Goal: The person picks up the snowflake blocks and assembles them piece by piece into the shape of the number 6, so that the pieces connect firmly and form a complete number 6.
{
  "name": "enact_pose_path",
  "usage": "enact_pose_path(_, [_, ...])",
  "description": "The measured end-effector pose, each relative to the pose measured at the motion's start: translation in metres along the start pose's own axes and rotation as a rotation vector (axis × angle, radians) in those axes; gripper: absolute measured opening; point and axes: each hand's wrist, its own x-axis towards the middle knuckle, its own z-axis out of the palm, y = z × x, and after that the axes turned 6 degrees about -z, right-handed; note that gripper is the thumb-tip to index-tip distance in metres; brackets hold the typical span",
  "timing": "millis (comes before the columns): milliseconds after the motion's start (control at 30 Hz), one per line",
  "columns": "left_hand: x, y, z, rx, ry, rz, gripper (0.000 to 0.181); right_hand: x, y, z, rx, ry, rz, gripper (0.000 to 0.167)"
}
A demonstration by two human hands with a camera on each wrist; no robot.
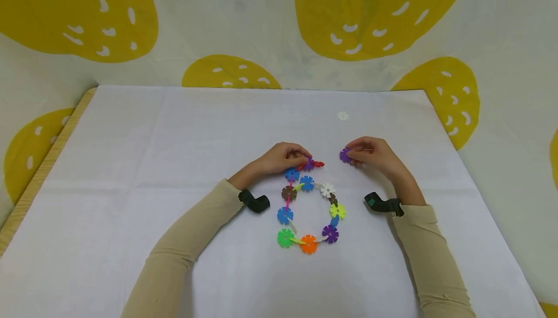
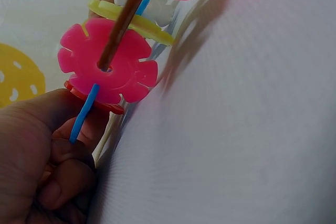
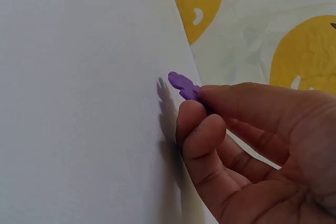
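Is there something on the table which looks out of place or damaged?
I see no damage. Only the loose white disc stands out slightly: it lies alone toward the back of the table, while the right hand holds a purple disc and the others form a chain.

A notched purple disc [image 1: 344,155], pinched, hovers near the looped multicoloured chain [image 1: 307,181].

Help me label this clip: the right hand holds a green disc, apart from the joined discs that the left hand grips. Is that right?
The colour is wrong: the right hand holds a purple disc, as the head and right wrist views show. The rest stands.
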Motion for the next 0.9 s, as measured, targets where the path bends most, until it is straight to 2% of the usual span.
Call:
enact_pose_path(200, [-0.001, -0.001, 0.0, -0.001, 0.003, -0.004, 0.023, 0.004, -0.002, 0.011, 0.112, -0.073, -0.019, 0.034])
enact_pose_path(500, [0.001, -0.001, 0.001, -0.017, 0.001, 0.004, 0.022, 0.005, -0.003, 0.02, 0.205, -0.168, -0.031, 0.034])
enact_pose_path(733, [0.0, 0.002, 0.0, -0.014, -0.004, -0.013, 0.024, 0.008, -0.001, 0.028, 0.27, -0.198, -0.052, 0.033])
enact_pose_path(900, [0.0, 0.001, 0.0, -0.016, 0.004, -0.023, 0.023, 0.009, -0.004, 0.036, 0.304, -0.171, -0.07, 0.031])
